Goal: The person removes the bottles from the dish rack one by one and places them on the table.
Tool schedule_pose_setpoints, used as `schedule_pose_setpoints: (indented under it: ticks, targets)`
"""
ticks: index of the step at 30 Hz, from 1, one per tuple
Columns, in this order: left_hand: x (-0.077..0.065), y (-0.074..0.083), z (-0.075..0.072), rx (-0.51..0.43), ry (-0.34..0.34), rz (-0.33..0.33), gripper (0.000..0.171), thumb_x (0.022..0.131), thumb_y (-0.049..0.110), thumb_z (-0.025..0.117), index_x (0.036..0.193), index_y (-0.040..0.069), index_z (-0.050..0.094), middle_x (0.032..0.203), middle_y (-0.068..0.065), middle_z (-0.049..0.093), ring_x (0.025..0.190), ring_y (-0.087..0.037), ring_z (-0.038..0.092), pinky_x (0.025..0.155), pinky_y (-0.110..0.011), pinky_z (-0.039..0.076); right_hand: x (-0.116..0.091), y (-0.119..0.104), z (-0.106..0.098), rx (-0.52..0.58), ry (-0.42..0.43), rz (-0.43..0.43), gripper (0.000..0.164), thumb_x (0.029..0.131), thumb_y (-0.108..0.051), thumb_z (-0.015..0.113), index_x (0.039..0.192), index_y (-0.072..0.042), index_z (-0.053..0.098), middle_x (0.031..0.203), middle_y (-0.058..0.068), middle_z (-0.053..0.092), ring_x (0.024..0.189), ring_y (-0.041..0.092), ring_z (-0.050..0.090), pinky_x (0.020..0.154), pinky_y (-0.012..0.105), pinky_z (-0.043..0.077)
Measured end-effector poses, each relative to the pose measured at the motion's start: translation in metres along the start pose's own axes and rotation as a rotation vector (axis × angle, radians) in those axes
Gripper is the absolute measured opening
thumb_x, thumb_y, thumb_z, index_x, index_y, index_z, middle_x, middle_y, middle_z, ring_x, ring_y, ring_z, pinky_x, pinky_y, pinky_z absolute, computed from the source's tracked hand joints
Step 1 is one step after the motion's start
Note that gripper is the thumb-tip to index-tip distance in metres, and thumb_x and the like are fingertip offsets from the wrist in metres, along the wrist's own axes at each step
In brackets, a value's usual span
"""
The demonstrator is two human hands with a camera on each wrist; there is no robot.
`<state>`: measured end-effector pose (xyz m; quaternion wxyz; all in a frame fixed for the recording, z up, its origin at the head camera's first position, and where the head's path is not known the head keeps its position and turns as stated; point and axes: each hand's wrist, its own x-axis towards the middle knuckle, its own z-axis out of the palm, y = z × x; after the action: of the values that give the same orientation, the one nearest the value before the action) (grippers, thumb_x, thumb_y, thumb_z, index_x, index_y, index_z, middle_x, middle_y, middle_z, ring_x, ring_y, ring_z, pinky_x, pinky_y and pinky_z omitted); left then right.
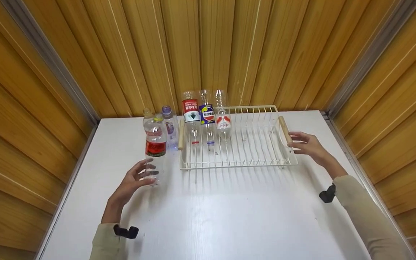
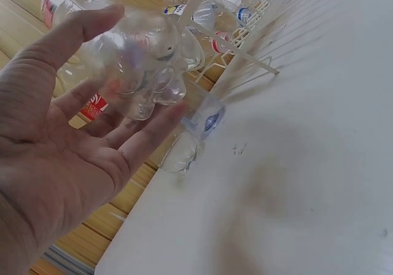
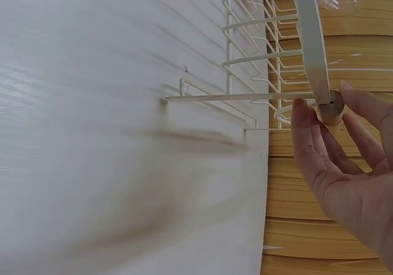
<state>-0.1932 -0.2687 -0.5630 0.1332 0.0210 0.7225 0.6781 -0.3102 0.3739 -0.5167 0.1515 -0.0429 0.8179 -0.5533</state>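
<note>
My left hand holds a clear plastic bottle with a red label and yellow cap low on its body, thumb in front and fingers behind. In the left wrist view the base of this bottle hangs above the table. At the right end of a white wire dish rack, my right hand grips the wooden handle. The right wrist view has the handle between thumb and fingers. Three bottles lean in the rack's left slots, caps down: one red-labelled, one blue-labelled, one white-and-red-labelled.
Just left of the rack stand a bluish bottle and another clear bottle, partly hidden behind the held one. A second wooden handle is on the rack's left end. Wood-patterned walls enclose the white table behind and at both sides.
</note>
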Motion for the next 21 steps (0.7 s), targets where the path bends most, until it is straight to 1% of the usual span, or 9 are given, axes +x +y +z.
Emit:
schedule_pose_setpoints:
  ticks: [3, 5, 7, 9, 11, 14, 17, 19, 21]
  targets:
    - [0.0008, 0.0007, 0.0001, 0.008, 0.022, -0.009, 0.077, 0.088, 0.004, 0.077, 0.155, 0.013, 0.040, 0.144, -0.014, 0.051, 0.137, -0.036, 0.054, 0.098, -0.035, 0.058, -0.0008, -0.0005, -0.0007, -0.010, -0.013, 0.024, 0.071, 0.098, -0.027, 0.070, 0.155, -0.001, 0.038, 0.151, 0.030, 0.044, 0.102, -0.002, 0.064, 0.091, 0.025, 0.059]
    - [0.0017, 0.0009, 0.0000, 0.002, 0.040, -0.019, 0.077, 0.087, 0.003, 0.077, 0.154, 0.014, 0.041, 0.145, -0.017, 0.048, 0.138, -0.034, 0.053, 0.100, -0.035, 0.057, -0.0011, -0.0003, -0.0011, -0.007, -0.016, 0.034, 0.071, 0.098, -0.027, 0.070, 0.156, -0.002, 0.037, 0.151, 0.029, 0.044, 0.104, 0.000, 0.064, 0.093, 0.026, 0.059]
    - [0.0028, 0.0013, -0.0003, 0.003, 0.056, -0.026, 0.076, 0.087, 0.003, 0.077, 0.154, 0.015, 0.042, 0.147, -0.020, 0.045, 0.139, -0.033, 0.052, 0.101, -0.035, 0.056, -0.0010, 0.0000, -0.0017, -0.002, -0.018, 0.041, 0.071, 0.099, -0.027, 0.069, 0.156, -0.002, 0.036, 0.151, 0.029, 0.044, 0.109, 0.006, 0.065, 0.096, 0.030, 0.058]
    - [0.0041, 0.0010, -0.0010, -0.001, 0.076, -0.034, 0.075, 0.088, 0.004, 0.077, 0.153, 0.017, 0.042, 0.149, -0.021, 0.044, 0.139, -0.032, 0.051, 0.101, -0.035, 0.055, -0.0007, 0.0003, -0.0019, 0.003, -0.021, 0.046, 0.072, 0.099, -0.028, 0.069, 0.156, -0.002, 0.036, 0.151, 0.029, 0.044, 0.114, 0.012, 0.066, 0.097, 0.030, 0.058]
    - [0.0050, 0.0012, -0.0016, 0.002, 0.095, -0.035, 0.075, 0.088, 0.005, 0.078, 0.153, 0.016, 0.041, 0.149, -0.021, 0.043, 0.140, -0.032, 0.051, 0.101, -0.033, 0.055, -0.0006, 0.0005, -0.0020, 0.009, -0.020, 0.050, 0.072, 0.098, -0.027, 0.070, 0.156, -0.002, 0.035, 0.151, 0.029, 0.043, 0.115, 0.014, 0.066, 0.097, 0.029, 0.058]
    - [0.0059, 0.0012, -0.0026, 0.008, 0.123, -0.031, 0.074, 0.088, 0.007, 0.078, 0.152, 0.015, 0.041, 0.148, -0.021, 0.043, 0.140, -0.032, 0.051, 0.099, -0.029, 0.056, -0.0003, 0.0008, -0.0017, 0.023, -0.016, 0.049, 0.072, 0.098, -0.026, 0.070, 0.156, -0.001, 0.036, 0.150, 0.029, 0.043, 0.110, 0.009, 0.067, 0.097, 0.028, 0.058]
    - [0.0061, 0.0006, -0.0039, 0.016, 0.145, -0.025, 0.070, 0.089, 0.004, 0.075, 0.151, 0.012, 0.042, 0.147, -0.020, 0.045, 0.140, -0.033, 0.050, 0.098, -0.028, 0.056, -0.0004, 0.0008, -0.0009, 0.040, -0.015, 0.038, 0.071, 0.098, -0.024, 0.070, 0.156, -0.001, 0.036, 0.150, 0.029, 0.044, 0.105, 0.004, 0.068, 0.100, 0.031, 0.057]
    - [0.0066, -0.0007, -0.0055, 0.038, 0.167, -0.029, 0.069, 0.090, 0.003, 0.074, 0.150, 0.011, 0.042, 0.148, -0.020, 0.047, 0.140, -0.033, 0.050, 0.098, -0.027, 0.054, -0.0006, 0.0008, -0.0001, 0.053, -0.016, 0.028, 0.070, 0.098, -0.021, 0.070, 0.155, 0.000, 0.037, 0.149, 0.029, 0.044, 0.105, 0.004, 0.068, 0.101, 0.033, 0.056]
    - [0.0078, -0.0028, -0.0069, 0.071, 0.196, -0.042, 0.069, 0.089, 0.004, 0.075, 0.150, 0.011, 0.042, 0.147, -0.018, 0.049, 0.139, -0.032, 0.049, 0.099, -0.027, 0.052, -0.0008, 0.0009, 0.0006, 0.064, -0.017, 0.020, 0.069, 0.098, -0.019, 0.070, 0.155, 0.000, 0.036, 0.149, 0.030, 0.044, 0.105, 0.004, 0.068, 0.100, 0.032, 0.057]
